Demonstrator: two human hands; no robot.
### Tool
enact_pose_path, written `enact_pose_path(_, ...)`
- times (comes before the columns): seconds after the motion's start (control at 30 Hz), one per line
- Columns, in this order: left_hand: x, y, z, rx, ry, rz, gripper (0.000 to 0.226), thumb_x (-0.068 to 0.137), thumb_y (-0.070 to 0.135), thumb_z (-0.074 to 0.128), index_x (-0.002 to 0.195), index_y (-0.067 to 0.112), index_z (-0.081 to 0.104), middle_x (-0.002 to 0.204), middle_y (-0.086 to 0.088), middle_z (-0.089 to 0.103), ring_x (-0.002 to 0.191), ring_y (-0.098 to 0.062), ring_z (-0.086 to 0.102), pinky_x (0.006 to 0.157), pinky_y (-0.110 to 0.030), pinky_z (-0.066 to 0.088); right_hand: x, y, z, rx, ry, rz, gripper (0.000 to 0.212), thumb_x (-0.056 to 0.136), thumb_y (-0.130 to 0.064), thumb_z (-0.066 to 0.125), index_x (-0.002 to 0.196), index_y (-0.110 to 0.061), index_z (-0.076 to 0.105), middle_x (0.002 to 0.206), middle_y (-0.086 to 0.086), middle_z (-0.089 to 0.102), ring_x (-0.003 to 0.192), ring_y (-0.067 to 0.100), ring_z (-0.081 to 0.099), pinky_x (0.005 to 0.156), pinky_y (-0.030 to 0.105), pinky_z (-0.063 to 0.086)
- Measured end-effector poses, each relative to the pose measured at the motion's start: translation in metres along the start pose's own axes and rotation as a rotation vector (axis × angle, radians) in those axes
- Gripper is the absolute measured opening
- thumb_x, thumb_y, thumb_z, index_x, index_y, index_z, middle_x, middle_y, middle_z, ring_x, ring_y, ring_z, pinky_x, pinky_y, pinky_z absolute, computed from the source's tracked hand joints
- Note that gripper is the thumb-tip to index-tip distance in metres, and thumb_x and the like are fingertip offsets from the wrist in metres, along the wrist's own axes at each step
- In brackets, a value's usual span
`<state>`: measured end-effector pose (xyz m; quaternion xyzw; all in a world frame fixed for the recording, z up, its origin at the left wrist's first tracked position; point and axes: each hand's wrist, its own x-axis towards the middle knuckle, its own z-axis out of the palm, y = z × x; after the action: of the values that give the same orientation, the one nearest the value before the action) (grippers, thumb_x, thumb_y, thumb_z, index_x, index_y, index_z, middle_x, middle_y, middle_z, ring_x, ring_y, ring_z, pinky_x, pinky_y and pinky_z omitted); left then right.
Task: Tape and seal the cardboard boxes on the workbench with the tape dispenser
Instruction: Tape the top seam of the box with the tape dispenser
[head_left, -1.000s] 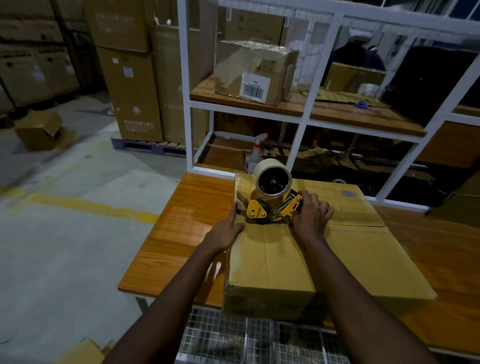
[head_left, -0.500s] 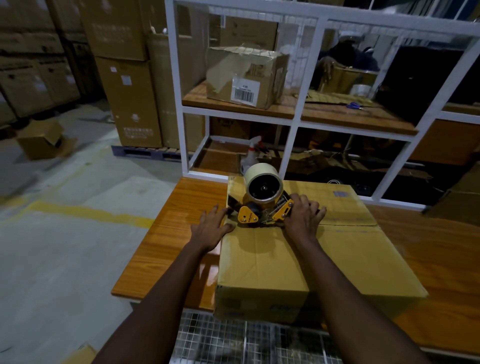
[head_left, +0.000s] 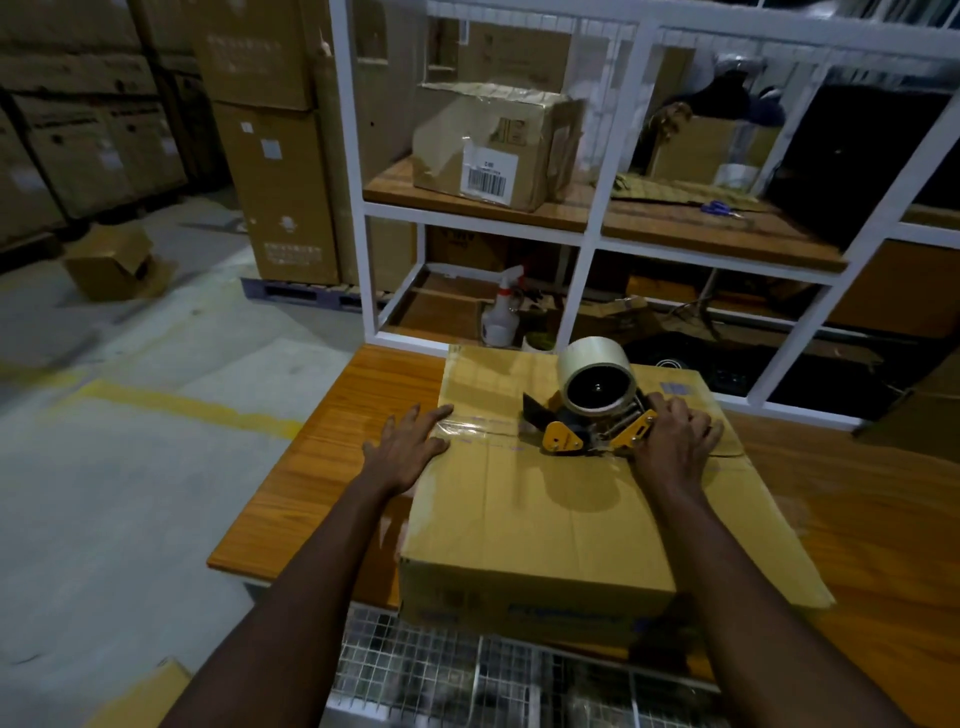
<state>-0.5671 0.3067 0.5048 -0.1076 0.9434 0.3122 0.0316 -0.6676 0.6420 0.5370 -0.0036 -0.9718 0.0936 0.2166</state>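
Tape (head_left: 478, 427), clear and shiny, covers about half the seam on the big brown cardboard box (head_left: 545, 525), which sits on the orange wooden worktop (head_left: 332, 467); the right half looks bare. The left hand (head_left: 410, 449) lies flat, fingers spread, pressing the box's left edge. The right hand (head_left: 675, 441) grips the yellow and black tape dispenser (head_left: 587, 415), standing mid-seam.

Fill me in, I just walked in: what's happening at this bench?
A person is taping a cardboard box shut on the workbench. The right hand grips the tape dispenser on the box's top seam; the left hand presses flat at the seam's left end. Clear tape covers the left stretch only.
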Motion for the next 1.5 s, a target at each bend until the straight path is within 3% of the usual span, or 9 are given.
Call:
enact_pose_path(0.13, 0.006, -0.004, 0.005, -0.066, -0.072, -0.019, 0.071, 0.085, 0.081, 0.023, 0.145, 0.061, -0.009, 0.165, -0.006, -0.002, 0.151, -0.034, -0.009, 0.115, -0.065, 0.001, -0.002, 0.006, 0.001, -0.024, -0.001, -0.049, 0.048, 0.076, -0.019, 0.073, 0.12, -0.023, 0.056, 0.111, 0.01, 0.057, 0.106, 0.038, 0.048, 0.108, 0.059, 0.024)
enact_pose_path(0.33, -0.005, 0.012, -0.005, -0.085, -0.188, -0.095, 0.081, 0.089, 0.076, 0.022, 0.156, 0.036, -0.002, 0.165, -0.009, 0.004, 0.151, -0.031, -0.007, 0.119, -0.055, 0.004, -0.004, 0.005, -0.001, -0.008, -0.01, -0.049, 0.05, 0.074, -0.017, 0.076, 0.12, -0.024, 0.056, 0.112, 0.009, 0.057, 0.108, 0.038, 0.048, 0.11, 0.061, 0.021)
enact_pose_path(0.43, -0.001, 0.007, -0.012, 0.049, -0.229, -0.19, 0.084, 0.085, 0.083, 0.016, 0.156, 0.038, 0.012, 0.165, -0.009, 0.006, 0.15, -0.037, -0.003, 0.116, -0.065, 0.003, -0.004, 0.005, -0.001, -0.006, -0.008, -0.061, 0.048, 0.075, -0.017, 0.074, 0.119, -0.024, 0.055, 0.111, 0.009, 0.057, 0.107, 0.037, 0.048, 0.11, 0.062, 0.023)
enact_pose_path(0.5, -0.001, 0.011, -0.016, 0.173, -0.124, -0.205, 0.08, 0.088, 0.081, 0.024, 0.155, 0.043, 0.0, 0.164, 0.0, -0.003, 0.149, -0.041, 0.0, 0.111, -0.072, 0.005, -0.004, 0.006, 0.0, -0.002, -0.006, -0.066, 0.048, 0.075, -0.017, 0.072, 0.119, -0.024, 0.054, 0.111, 0.009, 0.057, 0.107, 0.037, 0.048, 0.109, 0.061, 0.023)
enact_pose_path(0.67, -0.018, 0.034, -0.004, 0.265, -0.029, -0.068, 0.065, 0.098, 0.054, 0.02, 0.153, 0.04, -0.011, 0.151, -0.017, 0.041, 0.134, -0.039, 0.04, 0.108, -0.065, 0.024, -0.004, 0.009, 0.006, -0.002, 0.005, -0.084, 0.046, 0.076, -0.021, 0.071, 0.119, -0.024, 0.054, 0.111, 0.008, 0.057, 0.107, 0.036, 0.048, 0.108, 0.061, 0.024)
enact_pose_path(0.77, -0.017, 0.049, 0.0, 0.484, 0.036, -0.135, 0.073, 0.096, 0.062, 0.02, 0.156, 0.029, -0.002, 0.164, -0.014, 0.01, 0.148, -0.043, 0.006, 0.107, -0.073, 0.003, -0.004, 0.01, 0.008, 0.006, 0.037, -0.091, 0.043, 0.076, -0.022, 0.07, 0.116, -0.025, 0.054, 0.107, 0.007, 0.057, 0.103, 0.035, 0.048, 0.106, 0.06, 0.027)
enact_pose_path(0.87, -0.012, 0.07, 0.012, 0.598, 0.059, 0.055, 0.075, 0.099, 0.059, 0.017, 0.157, 0.016, -0.003, 0.163, -0.008, -0.02, 0.149, -0.033, -0.017, 0.113, -0.07, -0.003, -0.003, 0.009, 0.008, 0.01, 0.045, -0.088, 0.041, 0.078, -0.023, 0.068, 0.117, -0.024, 0.055, 0.106, 0.007, 0.057, 0.103, 0.035, 0.048, 0.106, 0.06, 0.027)
enact_pose_path(1.17, -0.004, 0.07, 0.027, 0.536, -0.002, 0.009, 0.079, 0.096, 0.065, 0.015, 0.157, 0.02, -0.004, 0.164, -0.002, -0.016, 0.15, -0.025, -0.015, 0.118, -0.06, 0.001, 0.004, 0.023, 0.003, 0.006, 0.023, -0.096, 0.042, 0.079, -0.028, 0.07, 0.118, -0.028, 0.054, 0.111, 0.006, 0.058, 0.107, 0.034, 0.048, 0.107, 0.058, 0.026)
enact_pose_path(1.5, -0.004, 0.079, 0.027, 0.568, -0.027, -0.076, 0.078, 0.096, 0.067, 0.015, 0.157, 0.023, -0.005, 0.164, 0.001, -0.017, 0.15, -0.023, -0.015, 0.116, -0.063, 0.002, 0.031, 0.152, -0.016, 0.049, 0.075, 0.047, 0.047, 0.074, -0.021, 0.069, 0.12, -0.026, 0.059, 0.109, 0.011, 0.058, 0.109, 0.038, 0.045, 0.109, 0.058, 0.022)
